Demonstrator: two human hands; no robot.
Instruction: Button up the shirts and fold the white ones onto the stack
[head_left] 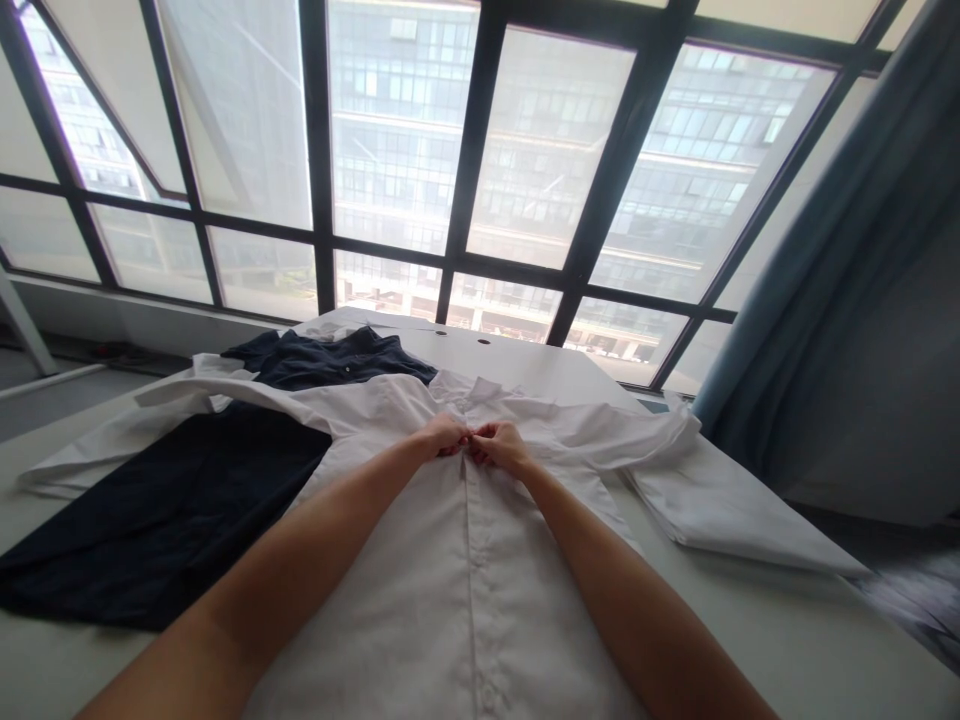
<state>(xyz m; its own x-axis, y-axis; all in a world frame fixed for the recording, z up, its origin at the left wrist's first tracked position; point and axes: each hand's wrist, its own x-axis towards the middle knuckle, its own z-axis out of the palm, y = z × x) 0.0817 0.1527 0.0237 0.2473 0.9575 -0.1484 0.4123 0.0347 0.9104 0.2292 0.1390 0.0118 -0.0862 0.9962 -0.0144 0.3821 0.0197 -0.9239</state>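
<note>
On smooth, flat table (757, 625), left hand (447, 436), right hand (498, 446): pinching grip on softly creased white shirt (405, 570).

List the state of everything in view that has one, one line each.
White shirt: spread out, front up
Left grip: closed, pinching white shirt
Right grip: closed, pinching white shirt
Dark shirt: laid out, partly covered
White cloth: appears folded
Left window: tilted open
Curtain: hanging, gathered aside
</note>
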